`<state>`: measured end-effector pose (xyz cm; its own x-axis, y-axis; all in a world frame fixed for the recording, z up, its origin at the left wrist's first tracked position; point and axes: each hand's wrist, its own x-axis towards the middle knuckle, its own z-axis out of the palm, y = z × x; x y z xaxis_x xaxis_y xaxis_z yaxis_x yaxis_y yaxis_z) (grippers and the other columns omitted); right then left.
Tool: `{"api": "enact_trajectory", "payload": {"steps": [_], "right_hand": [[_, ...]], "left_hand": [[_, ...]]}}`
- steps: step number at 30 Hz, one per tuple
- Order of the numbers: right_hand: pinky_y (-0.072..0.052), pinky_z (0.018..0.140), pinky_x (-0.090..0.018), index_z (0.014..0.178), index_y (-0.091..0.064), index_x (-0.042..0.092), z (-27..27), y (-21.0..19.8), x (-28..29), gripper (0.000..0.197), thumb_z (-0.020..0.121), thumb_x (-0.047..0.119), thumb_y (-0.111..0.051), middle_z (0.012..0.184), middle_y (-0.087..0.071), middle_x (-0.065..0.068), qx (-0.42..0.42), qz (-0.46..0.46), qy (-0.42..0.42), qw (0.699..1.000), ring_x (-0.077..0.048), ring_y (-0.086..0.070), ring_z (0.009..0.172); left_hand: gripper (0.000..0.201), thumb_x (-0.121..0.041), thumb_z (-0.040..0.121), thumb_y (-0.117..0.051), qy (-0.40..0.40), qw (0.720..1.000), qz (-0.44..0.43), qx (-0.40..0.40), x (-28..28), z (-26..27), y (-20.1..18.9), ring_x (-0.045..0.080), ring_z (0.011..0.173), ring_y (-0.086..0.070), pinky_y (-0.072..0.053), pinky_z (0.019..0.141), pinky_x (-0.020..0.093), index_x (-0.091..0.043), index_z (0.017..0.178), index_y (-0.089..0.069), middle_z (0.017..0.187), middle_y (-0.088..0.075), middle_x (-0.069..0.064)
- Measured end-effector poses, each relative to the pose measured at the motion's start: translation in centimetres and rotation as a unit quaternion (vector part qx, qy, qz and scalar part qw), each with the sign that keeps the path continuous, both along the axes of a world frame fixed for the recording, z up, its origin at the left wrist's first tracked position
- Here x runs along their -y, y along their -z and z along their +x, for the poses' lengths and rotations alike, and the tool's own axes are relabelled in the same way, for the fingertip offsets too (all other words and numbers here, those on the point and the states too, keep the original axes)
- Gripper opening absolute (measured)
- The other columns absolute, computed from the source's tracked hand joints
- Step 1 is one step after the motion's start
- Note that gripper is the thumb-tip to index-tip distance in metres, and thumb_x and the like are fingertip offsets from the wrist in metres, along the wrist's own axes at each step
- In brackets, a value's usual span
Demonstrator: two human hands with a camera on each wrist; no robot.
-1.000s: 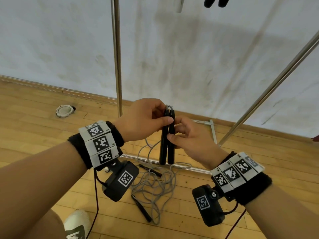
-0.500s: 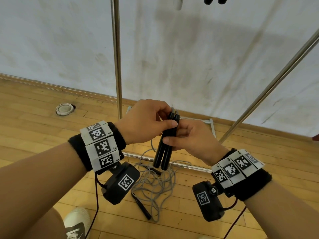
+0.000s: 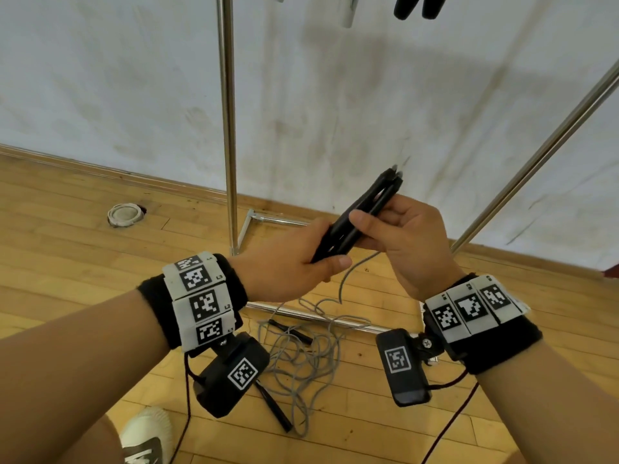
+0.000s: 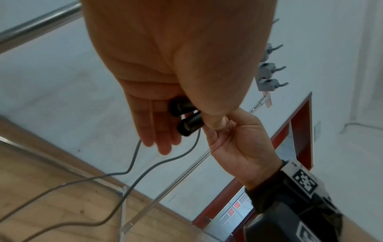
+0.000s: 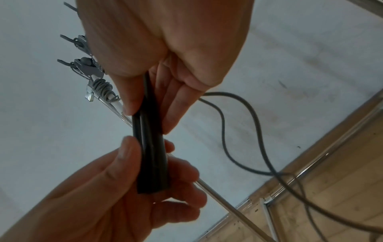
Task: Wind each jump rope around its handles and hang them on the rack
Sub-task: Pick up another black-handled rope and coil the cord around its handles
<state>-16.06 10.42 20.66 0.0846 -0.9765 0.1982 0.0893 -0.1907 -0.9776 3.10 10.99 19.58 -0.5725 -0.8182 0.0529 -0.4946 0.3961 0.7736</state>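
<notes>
Two black jump rope handles (image 3: 363, 212) lie side by side, tilted, with their cord ends up and to the right. My left hand (image 3: 321, 254) grips their lower ends, thumb on top. My right hand (image 3: 368, 229) pinches them higher up between thumb and fingers. In the left wrist view the handles' butt ends (image 4: 186, 117) show under my left thumb. In the right wrist view the handles (image 5: 151, 147) run from my right hand down into my left hand (image 5: 124, 188). Their grey cord (image 3: 348, 272) hangs unwound to a tangled pile (image 3: 301, 353) on the floor.
The metal rack has an upright pole (image 3: 227, 128), a slanted pole (image 3: 536, 155) and a base bar (image 3: 318, 316) on the wooden floor. Black handles (image 3: 418, 5) hang at the top. A wound rope (image 5: 102, 88) hangs by hooks (image 5: 82, 65). Another black handle (image 3: 274, 410) lies in the pile.
The handle pair has swung from upright to slanted, tops toward the upper right. My left hand has slid from the upper ends to the lower ends. Both hands moved right.
</notes>
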Motion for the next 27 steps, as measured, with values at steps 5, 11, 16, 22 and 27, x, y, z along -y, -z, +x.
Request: {"api": "enact_trajectory", "payload": {"steps": [5,11,16,22,27], "right_hand": [[-0.060,0.077,-0.042,0.101,-0.067,0.001,0.1,0.0,-0.2,0.019,0.085,0.009,-0.070,0.094,-0.075,-0.018,0.008,0.003,-0.001,1.000,-0.035,-0.073,0.092],[-0.057,0.059,-0.028,0.098,-0.072,0.017,-1.8,-0.3,0.2,0.012,0.086,0.019,-0.074,0.085,-0.077,-0.004,-0.165,0.012,-0.007,0.986,-0.018,-0.074,0.079],[-0.043,0.054,-0.016,0.082,-0.058,0.021,-4.2,0.4,1.3,0.030,0.074,0.036,-0.083,0.068,-0.055,0.004,-0.305,-0.052,0.158,0.938,-0.006,-0.047,0.058],[-0.044,0.103,-0.045,0.094,-0.058,0.052,-3.4,1.4,1.3,0.025,0.095,0.028,-0.062,0.117,-0.059,0.000,-0.302,-0.072,0.050,0.949,-0.020,-0.055,0.118],[-0.054,0.077,-0.028,0.088,-0.059,0.017,-3.3,0.9,1.0,0.022,0.103,0.026,-0.045,0.065,-0.068,-0.004,-0.239,-0.046,0.009,0.970,-0.017,-0.070,0.067]], "left_hand": [[0.013,-0.028,0.101,-0.051,0.003,0.996,0.048,-0.075,0.2,-0.2,-0.1,0.004,0.067,-0.065,-0.057,0.063,0.024,-0.040,0.102,-0.046,0.082,-0.067,-0.004],[0.009,-0.026,0.103,-0.046,-0.023,0.998,0.023,-0.049,0.8,0.2,-0.7,0.001,0.061,-0.058,-0.050,0.057,0.019,-0.031,0.098,-0.052,0.078,-0.064,-0.005],[0.008,-0.023,0.102,-0.047,-0.017,0.998,0.038,-0.038,1.2,1.1,-1.5,0.006,0.063,-0.059,-0.052,0.063,0.027,-0.023,0.096,-0.053,0.078,-0.064,-0.003],[0.009,-0.019,0.102,-0.046,0.029,0.997,0.059,-0.043,0.7,1.4,-2.1,0.010,0.066,-0.060,-0.053,0.067,0.033,-0.015,0.101,-0.054,0.077,-0.063,-0.005],[0.012,-0.019,0.103,-0.046,-0.048,0.995,0.031,-0.076,1.2,1.9,-2.3,0.009,0.064,-0.061,-0.053,0.064,0.025,-0.018,0.094,-0.054,0.078,-0.065,-0.003]]}}
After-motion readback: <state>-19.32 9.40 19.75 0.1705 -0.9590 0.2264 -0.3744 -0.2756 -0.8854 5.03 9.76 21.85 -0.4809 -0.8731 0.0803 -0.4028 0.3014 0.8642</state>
